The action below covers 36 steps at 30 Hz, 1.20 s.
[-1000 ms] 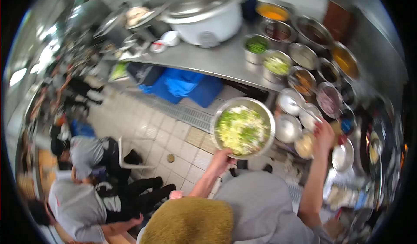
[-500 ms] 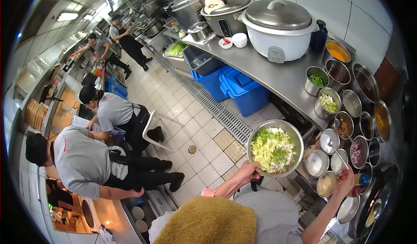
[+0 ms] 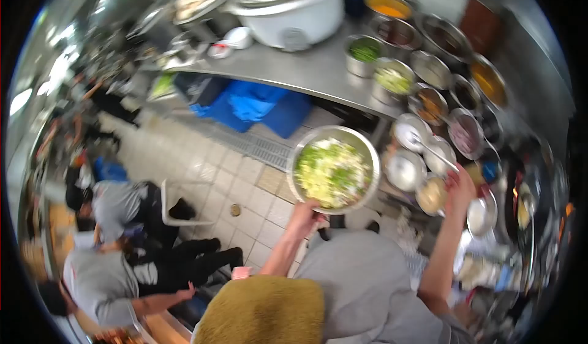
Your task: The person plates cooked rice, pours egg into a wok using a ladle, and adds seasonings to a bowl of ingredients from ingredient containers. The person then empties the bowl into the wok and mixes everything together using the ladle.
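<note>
Fingers, left hand: closed on the near rim of one steel bowl. Fingers, right hand: pinched round the handle end of one spoon, its head over a small pot of white contents; whether it touched them or was loaded, blur hid.

Contents, bowl: chopped vegetables, pale yellow, green and white, heaped, unmixed-looking. Position: held up above the tiled floor, tilted slightly if at all, apart from the pots.

Step in hand, as I judged it: spooning at the white pot, bowl held ready. Any lift from there called for a level spoon, clear of the neighbouring rims, and a steady bowl.

Beyond: more pots, clustered, of orange, dark and green contents; one worktop; one large white cooker upon it; blue bins beneath; two co-workers, far left, well apart.
</note>
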Motion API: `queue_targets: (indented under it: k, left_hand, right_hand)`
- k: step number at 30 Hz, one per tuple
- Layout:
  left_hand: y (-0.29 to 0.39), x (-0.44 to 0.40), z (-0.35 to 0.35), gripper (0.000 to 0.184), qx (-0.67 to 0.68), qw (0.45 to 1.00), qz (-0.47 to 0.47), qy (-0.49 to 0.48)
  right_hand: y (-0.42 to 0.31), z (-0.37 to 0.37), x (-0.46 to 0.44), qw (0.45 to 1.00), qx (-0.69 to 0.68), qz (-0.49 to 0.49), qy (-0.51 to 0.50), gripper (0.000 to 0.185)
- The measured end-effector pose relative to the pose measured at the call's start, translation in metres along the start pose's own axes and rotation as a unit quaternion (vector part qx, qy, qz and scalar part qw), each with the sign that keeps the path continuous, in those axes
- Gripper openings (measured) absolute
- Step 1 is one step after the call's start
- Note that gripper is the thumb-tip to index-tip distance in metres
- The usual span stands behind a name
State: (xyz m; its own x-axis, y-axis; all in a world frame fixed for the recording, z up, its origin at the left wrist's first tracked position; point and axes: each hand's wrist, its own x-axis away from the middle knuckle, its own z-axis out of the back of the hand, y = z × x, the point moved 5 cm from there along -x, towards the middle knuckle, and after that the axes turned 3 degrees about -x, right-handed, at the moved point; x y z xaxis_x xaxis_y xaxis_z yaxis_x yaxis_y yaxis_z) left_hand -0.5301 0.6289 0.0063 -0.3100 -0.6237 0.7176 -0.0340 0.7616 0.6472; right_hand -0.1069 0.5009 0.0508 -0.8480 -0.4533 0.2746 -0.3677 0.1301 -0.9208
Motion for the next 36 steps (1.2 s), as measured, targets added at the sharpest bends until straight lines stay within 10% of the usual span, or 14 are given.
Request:
queue_targets:
  k: [22,26,36]
  left_hand:
    - [0.070,-0.024,-0.049,0.028,-0.050,0.994,0.030,-0.096]
    - [0.071,-0.026,-0.059,0.025,-0.064,0.992,0.043,-0.101]
    - [0.074,-0.030,-0.061,0.030,-0.078,0.992,0.032,-0.095]
  right_hand:
    - [-0.091,-0.093,0.152,0.997,-0.028,0.044,-0.064,0.023]
    - [-0.085,-0.074,0.144,0.913,0.270,0.285,0.109,0.021]
    - [-0.029,-0.025,0.072,0.881,0.373,0.238,0.167,0.020]
